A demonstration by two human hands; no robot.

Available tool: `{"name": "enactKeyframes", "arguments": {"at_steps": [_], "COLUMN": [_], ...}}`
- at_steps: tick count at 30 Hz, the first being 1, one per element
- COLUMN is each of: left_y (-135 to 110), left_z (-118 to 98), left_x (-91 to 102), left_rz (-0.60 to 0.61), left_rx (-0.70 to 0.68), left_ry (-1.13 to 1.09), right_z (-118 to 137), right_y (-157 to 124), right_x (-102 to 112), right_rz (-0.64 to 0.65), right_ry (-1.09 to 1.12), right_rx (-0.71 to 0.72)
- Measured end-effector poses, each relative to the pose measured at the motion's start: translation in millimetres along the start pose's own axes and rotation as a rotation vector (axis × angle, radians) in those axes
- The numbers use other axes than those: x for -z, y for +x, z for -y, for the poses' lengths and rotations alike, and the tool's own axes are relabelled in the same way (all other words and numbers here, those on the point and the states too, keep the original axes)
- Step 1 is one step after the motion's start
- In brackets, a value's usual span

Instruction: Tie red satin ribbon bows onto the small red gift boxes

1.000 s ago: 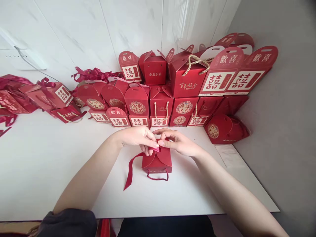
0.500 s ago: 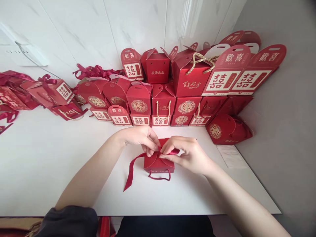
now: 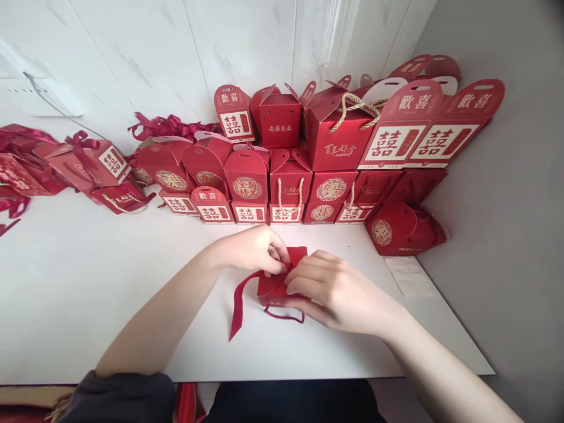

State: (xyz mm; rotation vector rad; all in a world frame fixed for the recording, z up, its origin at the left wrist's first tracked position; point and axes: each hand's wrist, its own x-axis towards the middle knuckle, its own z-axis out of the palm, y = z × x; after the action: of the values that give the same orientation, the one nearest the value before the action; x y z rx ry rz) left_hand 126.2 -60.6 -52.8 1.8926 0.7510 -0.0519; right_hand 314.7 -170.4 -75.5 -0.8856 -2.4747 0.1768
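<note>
One red box (image 3: 273, 287) lies partly beneath the right hand (image 3: 328, 289).

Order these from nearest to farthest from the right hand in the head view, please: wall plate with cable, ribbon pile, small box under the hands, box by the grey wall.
1. Small box: under the right hand.
2. Box by the grey wall: right side.
3. Ribbon pile: back left.
4. Wall plate: far left.
</note>
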Motion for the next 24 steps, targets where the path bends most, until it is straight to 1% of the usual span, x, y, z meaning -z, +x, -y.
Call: {"name": "enactKeyframes", "arguments": {"at_steps": [3,4,6,9,13,17,20,22,24], "left_y": [-2,-2,-3,-6,-10,-9,-6,-3,-2], "left_z": [-5,-6,-8,-9,-4,11,27,35,40], "left_x": [-5.2,-6.3,-7.6,-7.8,-9.5,-17.5,-26.0,-31.2,-35.2], "left_rz": [-0.053,-0.073,-0.1,-0.142,-0.256,-0.403,-0.536,-0.608,-0.653], "left_rx": [-0.063,-0.067,-0.058,-0.077,-0.197,-0.313,-0.464,-0.567,-0.614], "left_ry": [0.089,0.115,0.158,0.215,0.301,0.333,0.394,0.43,0.463], "right_z": [-20,-27,-40,-51,-55,-53,-50,-49,-49], "right_y": [4,5,6,4,-2,-2,-2,-2,-2], "right_x": [-2,-4,-10,-19,-24,-27,-29,-30,-30], "right_rz": [-0.122,-0.173,-0.189,-0.184,-0.223,-0.261,-0.295,-0.29,-0.265], "right_ry": [0.286,0.322,0.375,0.401,0.385,0.42,0.435,0.418,0.39], "right_rx": [-0.196,-0.257,-0.303,-0.28,-0.257,-0.236,-0.24,-0.235,-0.219]}}
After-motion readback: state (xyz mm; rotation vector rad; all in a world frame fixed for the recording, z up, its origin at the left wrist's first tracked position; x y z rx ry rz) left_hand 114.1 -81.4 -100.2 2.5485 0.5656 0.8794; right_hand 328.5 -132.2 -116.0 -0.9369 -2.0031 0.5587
